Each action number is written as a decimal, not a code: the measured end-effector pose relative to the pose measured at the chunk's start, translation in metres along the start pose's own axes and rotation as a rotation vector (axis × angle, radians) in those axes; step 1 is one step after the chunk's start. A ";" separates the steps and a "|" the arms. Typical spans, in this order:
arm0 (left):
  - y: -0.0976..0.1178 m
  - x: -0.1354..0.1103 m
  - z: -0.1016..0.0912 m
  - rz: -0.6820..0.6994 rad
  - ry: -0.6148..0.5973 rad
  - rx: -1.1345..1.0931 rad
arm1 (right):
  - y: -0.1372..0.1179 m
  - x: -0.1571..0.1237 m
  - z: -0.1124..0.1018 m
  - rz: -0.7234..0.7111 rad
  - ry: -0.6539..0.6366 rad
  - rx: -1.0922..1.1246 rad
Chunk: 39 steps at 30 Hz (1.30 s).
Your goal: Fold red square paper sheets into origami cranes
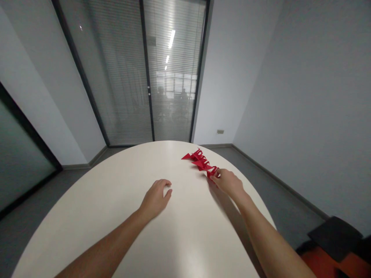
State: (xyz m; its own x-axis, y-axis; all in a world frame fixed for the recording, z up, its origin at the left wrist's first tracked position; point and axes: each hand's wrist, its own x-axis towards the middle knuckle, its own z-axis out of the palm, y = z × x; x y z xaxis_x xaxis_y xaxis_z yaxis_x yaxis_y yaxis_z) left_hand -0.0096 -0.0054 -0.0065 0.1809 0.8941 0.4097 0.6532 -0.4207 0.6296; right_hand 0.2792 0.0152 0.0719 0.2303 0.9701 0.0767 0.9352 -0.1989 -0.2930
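A bright red decoration (202, 162), thin and jagged with pointed tips and cut-out shapes, lies in a slanting row near the table's far right edge. I cannot make out exactly what kind it is, or whether it is one piece or several. My right hand (227, 181) has its thumb and fingers closed on the near end of it, hiding that part. My left hand (156, 197) is over the middle of the table, holding nothing. Its thumb and fingers are curved and apart, to the left of the red decoration and not touching it.
The round white table (110, 185) fills the lower view. Beyond its far edge stands a glass partition (174, 108) with blinds and dark frames. An orange and black chair (333, 247) is at the lower right, beside the grey wall (313, 127).
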 end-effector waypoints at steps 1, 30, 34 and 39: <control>0.001 0.000 0.000 -0.001 0.000 -0.002 | -0.001 0.000 0.001 -0.006 -0.012 -0.001; 0.003 0.000 0.001 0.001 -0.026 0.032 | -0.006 0.012 0.030 -0.069 0.081 -0.076; 0.002 -0.001 0.001 0.002 -0.025 0.036 | -0.004 0.015 0.031 -0.058 0.088 -0.067; 0.003 0.000 0.001 0.002 -0.032 0.038 | -0.004 0.015 0.031 -0.057 0.097 -0.070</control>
State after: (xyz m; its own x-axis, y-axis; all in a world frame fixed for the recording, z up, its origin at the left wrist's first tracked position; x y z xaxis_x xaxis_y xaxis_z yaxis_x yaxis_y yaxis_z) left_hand -0.0071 -0.0069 -0.0053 0.2053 0.8979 0.3895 0.6799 -0.4171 0.6031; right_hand 0.2707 0.0353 0.0449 0.1979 0.9628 0.1840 0.9633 -0.1563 -0.2184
